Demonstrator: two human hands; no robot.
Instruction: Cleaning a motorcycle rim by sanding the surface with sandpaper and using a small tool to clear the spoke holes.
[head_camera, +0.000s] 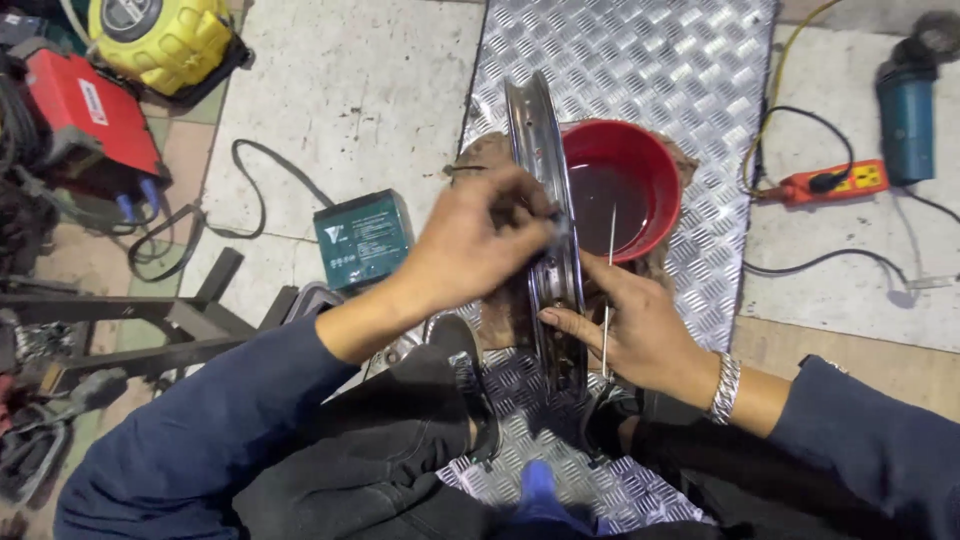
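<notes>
The left hand (480, 245) is curled over the upper edge of a chrome wheel rim (540, 150), its fingertips pressed together in a pinch on something small at the rim's edge; what is pinched cannot be made out. The right hand (640, 335) is laid against the rim's lower right side, fingers loosely bent, with a thin metal spoke (609, 260) held upright between them.

The rim is stood on edge between the two hands, its long axis running away from the person. It lies directly under the left hand and just left of the right hand, so both hands are in contact with it. Both forearms, in dark blue sleeves, are brought in from below, and a metal bracelet (726, 388) is worn on the right wrist.

Just beyond the rim, a red bowl (640, 150) of dark liquid is set on a diamond-plate metal sheet (640, 60). Farther out, a green battery (362, 238), an orange power strip (830, 182) and a blue angle grinder (905, 105) are seen on the floor.
</notes>
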